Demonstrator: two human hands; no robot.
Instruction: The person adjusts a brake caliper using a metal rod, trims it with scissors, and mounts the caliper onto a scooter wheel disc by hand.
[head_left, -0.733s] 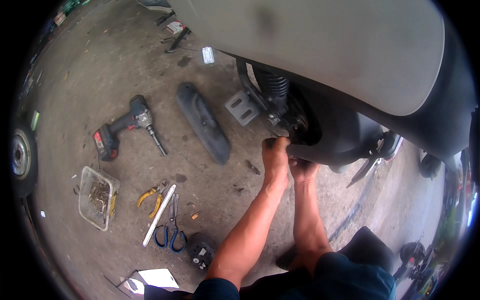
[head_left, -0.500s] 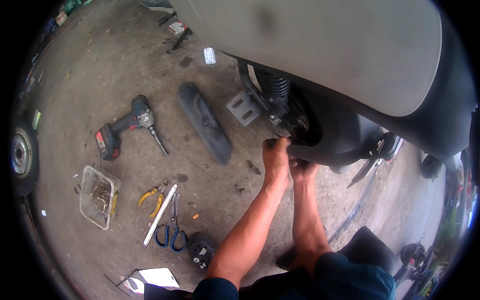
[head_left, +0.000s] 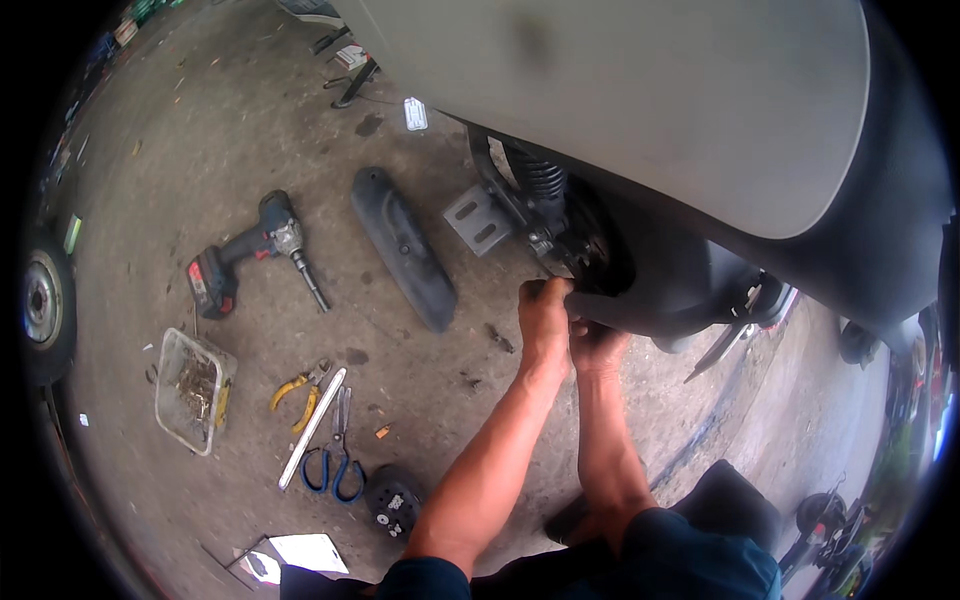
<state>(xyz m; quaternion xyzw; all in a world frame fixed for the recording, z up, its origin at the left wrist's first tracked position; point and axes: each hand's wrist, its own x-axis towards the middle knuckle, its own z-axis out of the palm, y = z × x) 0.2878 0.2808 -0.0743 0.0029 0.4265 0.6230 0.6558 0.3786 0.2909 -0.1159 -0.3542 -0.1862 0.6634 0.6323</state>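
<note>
A scooter with a pale grey body panel (head_left: 640, 110) fills the upper right. Below the panel sit its black rear wheel area and shock spring (head_left: 545, 185). My left hand (head_left: 545, 315) reaches up to the black parts beside the wheel (head_left: 590, 265), fingers curled against them. My right hand (head_left: 597, 345) is just below and right of it, pressed under the dark fender (head_left: 680, 300). Its fingertips are hidden, so what either hand grips cannot be made out.
On the concrete floor lie a long black cover (head_left: 402, 247), a cordless impact driver (head_left: 245, 255), a clear tray of small parts (head_left: 193, 388), yellow-handled pliers (head_left: 298, 388), a white bar (head_left: 312, 428), blue-handled pliers (head_left: 335, 460). A wheel (head_left: 40, 300) stands at the left edge.
</note>
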